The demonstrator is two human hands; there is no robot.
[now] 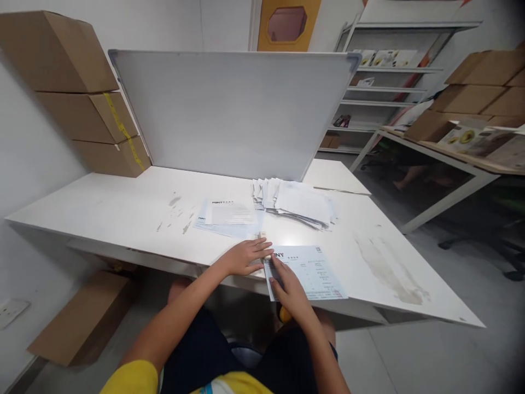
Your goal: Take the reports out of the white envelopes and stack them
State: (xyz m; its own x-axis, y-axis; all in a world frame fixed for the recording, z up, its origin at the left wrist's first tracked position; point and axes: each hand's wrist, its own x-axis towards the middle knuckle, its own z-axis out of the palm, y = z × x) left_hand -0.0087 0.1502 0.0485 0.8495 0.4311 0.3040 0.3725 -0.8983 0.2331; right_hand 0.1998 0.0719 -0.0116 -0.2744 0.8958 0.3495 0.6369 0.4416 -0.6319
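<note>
My left hand (248,256) lies over a small cream-coloured stapler (263,236), its fingers across the top. Most of the stapler is hidden under them, so its exact shape is hard to make out. It sits at the upper left corner of a pale blue printed form (315,273) headed "PONY". My right hand (287,282) is closed on the left side of that form, fingers on top near the stapler. The form lies at the table's front edge, its lower left corner reaching past it. Whether it is one sheet or more cannot be told.
Behind my hands lie flat printed forms (233,212) and a fanned stack of papers (301,201) on the white table (135,202). A whiteboard (233,109) stands along the back. Cardboard boxes (74,60) are piled at left; another box (86,314) is on the floor.
</note>
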